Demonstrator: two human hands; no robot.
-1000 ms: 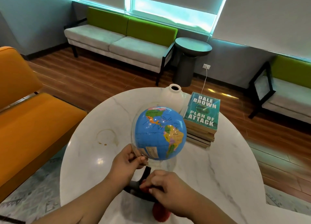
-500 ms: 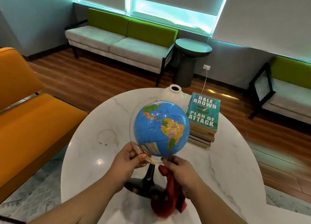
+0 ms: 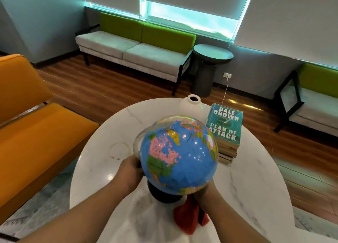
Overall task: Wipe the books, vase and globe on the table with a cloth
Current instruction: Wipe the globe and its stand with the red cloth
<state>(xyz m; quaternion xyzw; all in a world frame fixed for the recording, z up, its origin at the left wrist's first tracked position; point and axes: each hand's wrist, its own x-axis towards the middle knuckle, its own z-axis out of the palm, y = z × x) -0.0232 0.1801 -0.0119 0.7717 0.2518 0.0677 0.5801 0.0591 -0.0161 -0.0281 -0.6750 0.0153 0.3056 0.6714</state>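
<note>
While the globe [image 3: 179, 156] fills the middle of the frame over its black base [image 3: 159, 194], the right hand [image 3: 206, 195] is tucked under its lower right with the red cloth [image 3: 190, 213] bunched in its grip, tail dangling to the worktop [image 3: 256, 188]. The left hand [image 3: 130, 169] is at the globe's left edge by the clear ring [image 3: 137, 142]. Its fingers are hidden, so I can't tell how tight that grip is. The ball lies up and left of the cloth, so I'd guess the wipe goes that way. The vase [image 3: 193, 101] and books [image 3: 225, 125] wait further up the frame.
</note>
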